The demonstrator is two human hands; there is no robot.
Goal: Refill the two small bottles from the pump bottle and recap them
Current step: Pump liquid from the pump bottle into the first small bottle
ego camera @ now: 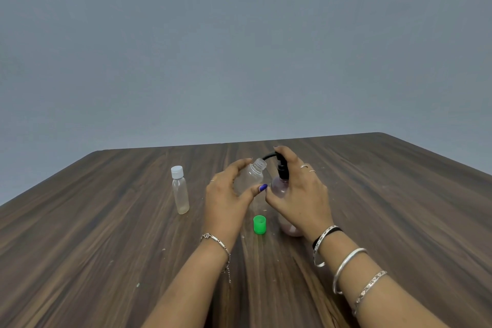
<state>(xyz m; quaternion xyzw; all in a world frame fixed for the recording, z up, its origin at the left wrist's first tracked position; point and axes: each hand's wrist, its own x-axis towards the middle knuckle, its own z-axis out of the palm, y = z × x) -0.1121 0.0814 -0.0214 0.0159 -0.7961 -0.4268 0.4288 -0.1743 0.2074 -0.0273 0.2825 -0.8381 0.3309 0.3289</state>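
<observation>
While both hands' fingers clamp the open bottle (250, 176) and pump bottle (282, 184), wood-grain table (106, 234) meets blue-grey wall (239, 48).

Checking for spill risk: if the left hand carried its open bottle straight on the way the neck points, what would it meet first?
Probably the pump spout: the open bottle in the left hand tilts its mouth toward it, nearly touching, though depth is uncertain.

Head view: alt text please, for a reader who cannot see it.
The left hand tilts an uncapped small bottle under the spout of a pump bottle, whose pump the right hand covers. A green cap and a white-capped small bottle stand on the wooden table.
</observation>
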